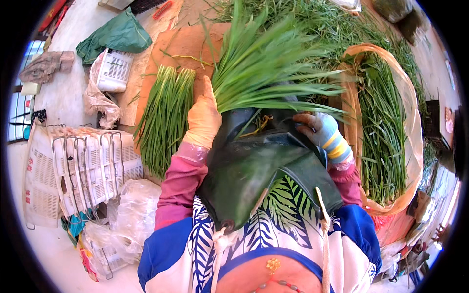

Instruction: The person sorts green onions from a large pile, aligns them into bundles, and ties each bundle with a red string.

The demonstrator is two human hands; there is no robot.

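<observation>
My left hand (pixel 203 117), in an orange glove, is closed round the base of a bunch of long green chives (pixel 264 63). Their leaves fan out to the upper right, blurred by motion. Beneath the leaf tips, above my lap, my right hand (pixel 317 129) in a blue, yellow and white striped glove has its bare-looking fingertips apart, with nothing seen in them. A dark green apron (pixel 259 171) covers my lap, where a few yellowed scraps (pixel 261 122) lie. Left of my left hand, neat bundles of chives (pixel 166 117) lie side by side on an orange-brown board (pixel 183 44).
On the right stands an orange mesh sack (pixel 413 127) filled with loose greens (pixel 378 127). A heap of loose leaves (pixel 312 24) spreads behind. To the left are white plastic crates (pixel 88 166), clear plastic bags (pixel 137 210), and a white basket (pixel 115 71) under a green sheet (pixel 115 36).
</observation>
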